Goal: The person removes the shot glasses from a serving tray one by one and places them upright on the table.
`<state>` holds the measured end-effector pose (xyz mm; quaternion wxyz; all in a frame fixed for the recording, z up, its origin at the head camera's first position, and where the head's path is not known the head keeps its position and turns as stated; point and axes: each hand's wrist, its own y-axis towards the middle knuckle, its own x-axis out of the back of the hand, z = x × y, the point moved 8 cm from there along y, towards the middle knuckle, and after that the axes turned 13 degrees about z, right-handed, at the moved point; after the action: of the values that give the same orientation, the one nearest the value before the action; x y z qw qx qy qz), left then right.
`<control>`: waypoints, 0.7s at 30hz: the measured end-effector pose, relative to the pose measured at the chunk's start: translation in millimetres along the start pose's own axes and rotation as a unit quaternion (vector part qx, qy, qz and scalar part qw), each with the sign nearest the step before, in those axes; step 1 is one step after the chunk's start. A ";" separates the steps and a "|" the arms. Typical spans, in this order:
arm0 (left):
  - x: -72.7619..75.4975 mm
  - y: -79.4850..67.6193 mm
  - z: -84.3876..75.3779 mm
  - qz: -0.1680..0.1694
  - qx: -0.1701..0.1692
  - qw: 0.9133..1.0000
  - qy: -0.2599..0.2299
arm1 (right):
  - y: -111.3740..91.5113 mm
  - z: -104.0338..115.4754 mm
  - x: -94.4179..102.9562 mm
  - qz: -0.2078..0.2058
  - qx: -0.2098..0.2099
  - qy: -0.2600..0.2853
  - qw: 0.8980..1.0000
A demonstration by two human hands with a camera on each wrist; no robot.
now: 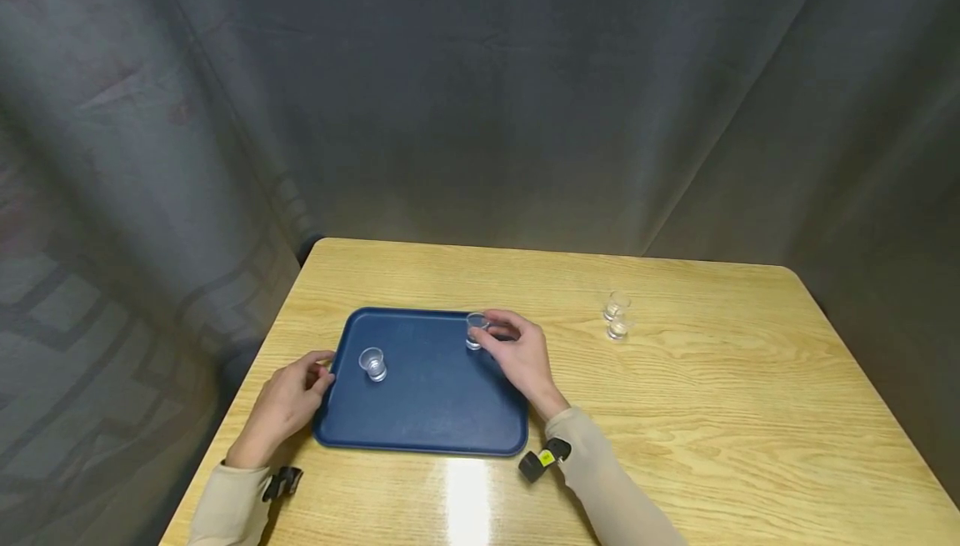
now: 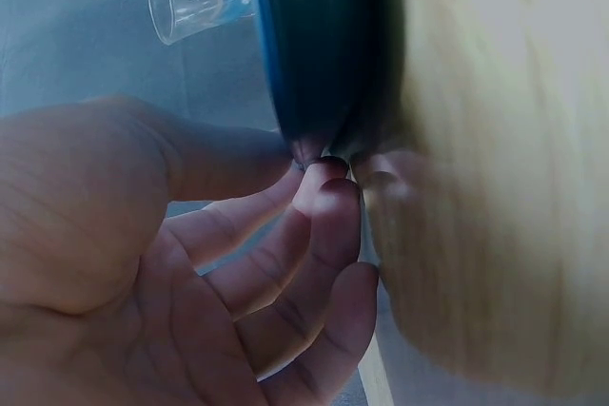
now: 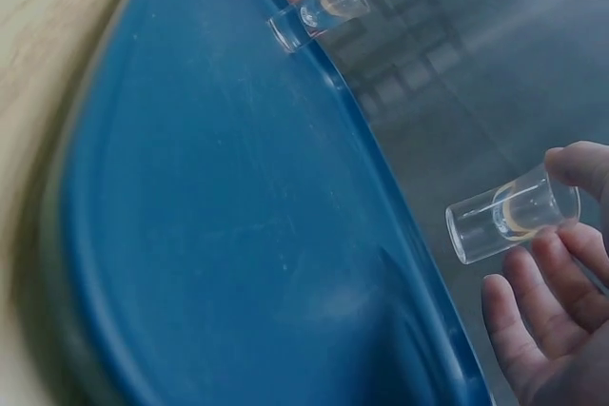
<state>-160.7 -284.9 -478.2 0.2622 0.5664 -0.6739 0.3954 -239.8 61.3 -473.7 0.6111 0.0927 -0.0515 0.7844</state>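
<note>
A dark blue tray (image 1: 427, 413) lies on the wooden table. My left hand (image 1: 285, 400) is at its left rim; in the left wrist view the thumb (image 2: 238, 164) and curled fingers (image 2: 333, 225) pinch the edge. Between thumb and fingertips my right hand (image 1: 522, 354) holds a clear shot glass (image 3: 504, 216) near its mouth, over the tray's far right part. Another clear shot glass (image 1: 373, 364) stands on the tray's left side, close to the left hand.
Two more clear glasses, one farther back (image 1: 617, 306) and one nearer (image 1: 618, 328), stand close together on the table (image 1: 735, 396), right of the tray. A grey curtain (image 1: 480, 112) hangs behind the table's far edge.
</note>
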 end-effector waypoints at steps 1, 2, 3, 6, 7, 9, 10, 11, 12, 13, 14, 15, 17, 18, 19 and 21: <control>0.0 0.2 0.3 0.000 0.000 1.000 -0.001 | -0.8 -0.1 1.9 -0.002 0.000 -0.001 1.000; -0.1 0.3 0.4 0.000 0.000 1.000 -0.001 | -1.6 -0.6 4.0 -0.005 -0.001 -0.001 1.000; -0.1 0.4 0.5 -0.001 0.000 1.000 -0.001 | -2.3 -1.3 6.2 -0.007 -0.004 -0.001 1.000; 0.0 0.5 0.6 -0.002 -0.002 1.000 0.000 | -5.1 -3.3 13.9 -0.015 -0.012 0.001 1.000; 0.2 0.6 0.4 -0.003 -0.003 1.000 0.001 | -5.9 -4.1 16.8 -0.018 -0.014 0.002 1.000; 0.1 0.6 0.3 -0.002 -0.003 1.000 0.001 | -8.0 -6.2 22.8 -0.024 -0.018 0.003 1.000; 0.0 0.7 0.2 -0.001 -0.003 1.000 0.001 | -8.9 -6.8 25.9 -0.026 -0.019 0.004 0.999; -0.1 0.7 0.3 0.000 -0.002 1.000 0.000 | -9.9 -7.7 29.0 -0.028 -0.020 0.007 0.999; -0.2 0.6 0.4 0.001 -0.001 1.000 0.000 | -10.7 -8.8 32.1 -0.031 -0.021 0.009 0.999; -0.4 0.5 0.7 0.002 0.001 1.000 -0.001 | -11.6 -10.0 35.2 -0.033 -0.023 0.012 0.999; -0.6 0.3 0.8 0.003 0.002 1.000 -0.002 | -12.6 -11.2 38.3 -0.035 -0.025 0.014 0.999; -0.6 0.1 1.1 0.004 0.004 1.000 -0.002 | -13.3 -12.2 41.4 -0.037 -0.028 0.015 0.999; -0.4 -0.4 1.3 0.004 0.007 1.000 -0.002 | -14.3 -14.6 47.4 -0.042 -0.031 0.019 0.998; -0.3 -0.6 1.2 0.004 0.007 1.000 -0.003 | -14.7 -16.2 50.4 -0.046 -0.032 0.021 0.998; -0.1 -0.6 0.8 0.004 0.006 1.000 -0.003 | -15.3 -17.6 53.4 -0.050 -0.033 0.023 0.998; 0.2 -0.6 -0.2 0.003 0.002 1.000 -0.002 | -17.4 -20.5 59.4 -0.057 -0.036 0.026 0.997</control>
<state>-160.2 -284.8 -477.8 0.2582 0.5656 -0.6755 0.3962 -238.7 126.0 -481.9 0.6587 0.0529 -0.0582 0.7483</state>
